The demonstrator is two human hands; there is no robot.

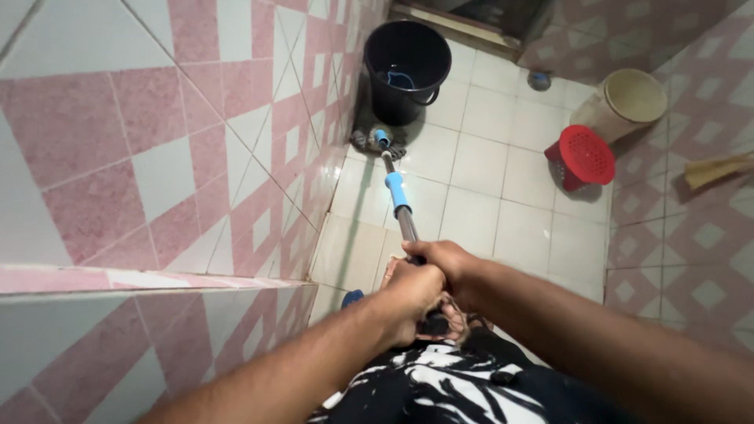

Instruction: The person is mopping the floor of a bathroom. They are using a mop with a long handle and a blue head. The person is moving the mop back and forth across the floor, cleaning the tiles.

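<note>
Your left hand (408, 294) and right hand (444, 263) both clenched round the metal mop handle with blue sleeve (398, 192), grey stringy mop head (377, 141) at 12 o'clock on white floor tiles (479, 157), touching the black plastic bucket (404, 71), red perforated stool (583, 157) at 2 o'clock

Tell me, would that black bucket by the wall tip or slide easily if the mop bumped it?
The black bucket looks wide, so probably steady. Its contents are unclear; if light, it might slide on the glossy floor tiles.

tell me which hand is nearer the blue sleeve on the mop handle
Right. The right hand grips the mop handle higher up, just below the blue sleeve. The left hand grips behind it, further from the sleeve.
</note>
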